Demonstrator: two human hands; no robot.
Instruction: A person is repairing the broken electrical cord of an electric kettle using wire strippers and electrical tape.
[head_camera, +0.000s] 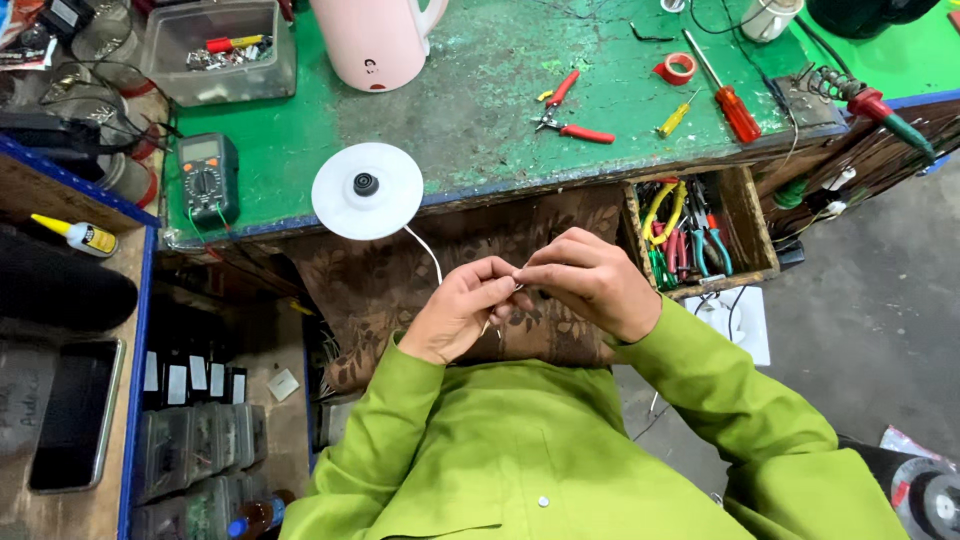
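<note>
A: The left hand (462, 310) and the right hand (592, 283) both pinch the end of the thin white wire (425, 248), in front of the person's chest. It runs from the round white base (367, 190) on the green bench (480, 90).

B: Small, slow twists work best. The wire tip is hidden by fingers, maybe bare.

Red pliers (572, 122), a screwdriver (727, 90) and multimeter (207, 176) lie on the green bench (480, 90).
</note>
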